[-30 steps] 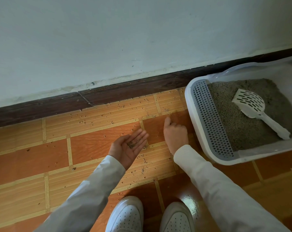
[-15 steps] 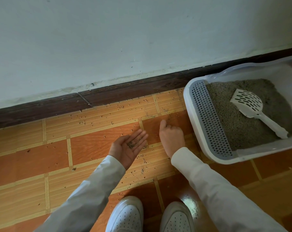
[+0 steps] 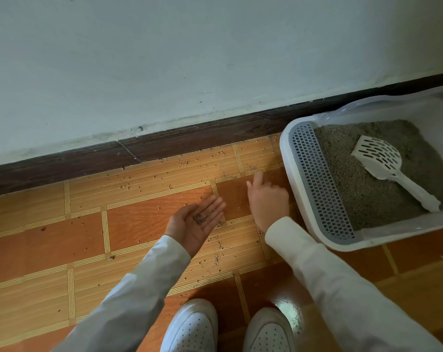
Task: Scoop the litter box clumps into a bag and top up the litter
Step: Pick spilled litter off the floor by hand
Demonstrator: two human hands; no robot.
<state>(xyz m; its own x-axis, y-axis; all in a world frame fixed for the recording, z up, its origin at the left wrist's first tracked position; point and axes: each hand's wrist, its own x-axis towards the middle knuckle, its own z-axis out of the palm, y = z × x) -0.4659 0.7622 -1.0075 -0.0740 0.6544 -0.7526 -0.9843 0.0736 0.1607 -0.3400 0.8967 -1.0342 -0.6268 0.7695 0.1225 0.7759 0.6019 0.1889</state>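
Since a second ago only the right hand [image 3: 267, 199] has shifted slightly; its fingers are curled, index pointing at floor grains. Left hand [image 3: 198, 222], palm up and flat, carries collected litter [image 3: 202, 218]. Scoop [image 3: 388, 166] lies in the litter box [image 3: 299, 196]. No bag visible, so bagging and topping up seem still undone.

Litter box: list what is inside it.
The litter box holds grey litter, a white slotted scoop lying on top, and a grey perforated step. Anything buried beneath the litter is hidden.
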